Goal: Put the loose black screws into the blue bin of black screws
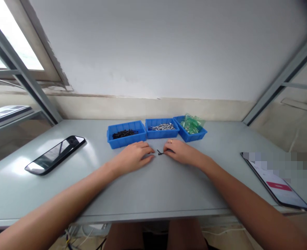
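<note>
Small dark pieces that look like black screws [160, 152] lie on the grey tabletop between my two hands. My right hand [180, 151], with a ring on one finger, has its fingertips pinched at the right end of one of these screws. To the left of them, my left hand [135, 156] rests on the table, thumb and fingers apart, holding nothing. Just behind the hands stand three blue bins: the left bin [127, 141] has many black screws, the middle bin [162, 134] has silver metal pieces, and the right bin [195, 137] has green-and-clear plastic bags.
A dark glossy device [56, 155] lies on the left of the table. On the right, a tablet with a lit screen [275, 182] reaches the front edge. Grey metal frame posts [280, 81] rise at both sides, and a wall [153, 52] closes off the back.
</note>
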Available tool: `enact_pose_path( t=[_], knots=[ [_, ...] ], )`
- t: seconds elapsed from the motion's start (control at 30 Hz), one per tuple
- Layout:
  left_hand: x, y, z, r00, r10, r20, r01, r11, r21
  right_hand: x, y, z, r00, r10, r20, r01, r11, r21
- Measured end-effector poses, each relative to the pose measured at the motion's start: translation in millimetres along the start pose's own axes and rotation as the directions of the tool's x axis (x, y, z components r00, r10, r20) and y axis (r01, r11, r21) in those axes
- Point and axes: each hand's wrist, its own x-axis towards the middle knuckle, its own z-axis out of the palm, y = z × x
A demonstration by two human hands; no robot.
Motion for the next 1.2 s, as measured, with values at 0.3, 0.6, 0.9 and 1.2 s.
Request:
enact_pose_path(
  t=[0.3,0.6,0.9,1.2],
  knots=[
    [-1,1,-4.5,0.987,-0.099,-0.126,0.098,0.995,-0.016,-4,-10,-17,0.993,0.074,-0.091,-0.06,0.987,0.15],
    [-1,-1,-4.8,0.996,-0.006,-0.092,0.001,0.998,-0.056,-2,-19,-9,0.98,-0.054,-0.19,0.092,0.976,0.2],
    [-1,1,-1.9,0.993,-0.032,-0.118,0.017,0.991,-0.13,0,-23,-7,0.969,-0.06,-0.24,0.115,0.968,0.223],
    [-5,-42,-32.2,0.877,-0.24,-0.415,0.332,0.929,0.164,-18,-4,-37,0.95,0.193,0.246,-0.266,0.912,0.311]
  ],
)
